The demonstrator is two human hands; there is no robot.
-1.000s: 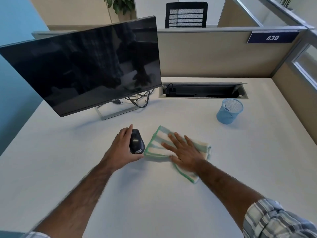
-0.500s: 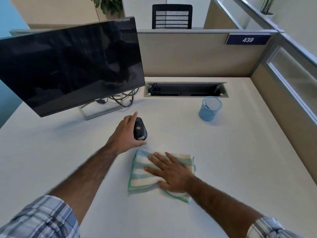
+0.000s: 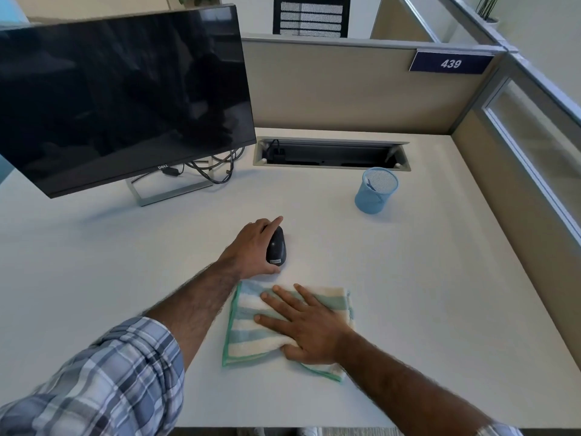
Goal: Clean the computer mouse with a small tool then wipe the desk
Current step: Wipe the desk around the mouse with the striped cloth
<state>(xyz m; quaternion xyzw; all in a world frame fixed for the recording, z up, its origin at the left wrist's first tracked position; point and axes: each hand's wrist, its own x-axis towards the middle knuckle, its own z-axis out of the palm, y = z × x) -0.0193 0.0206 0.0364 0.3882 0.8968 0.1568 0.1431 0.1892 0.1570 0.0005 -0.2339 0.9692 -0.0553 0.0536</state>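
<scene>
A black computer mouse [image 3: 276, 247] is held tipped on its side just above the white desk [image 3: 424, 278], with my left hand [image 3: 251, 250] gripped around it. A folded cloth [image 3: 248, 325] with green, blue and cream stripes lies flat on the desk just in front of the mouse. My right hand [image 3: 305, 325] presses down on the cloth with fingers spread and the thumb tucked at its near edge. No small tool shows in either hand.
A dark monitor [image 3: 119, 96] on a metal stand stands at the back left with cables [image 3: 213, 168] behind it. A blue mesh cup [image 3: 375, 190] stands at the back right. An open cable tray [image 3: 330, 154] runs along the partition wall.
My right hand has slid the cloth from beside the mouse toward me, so it now lies in front of it. My left hand has kept its hold on the mouse.
</scene>
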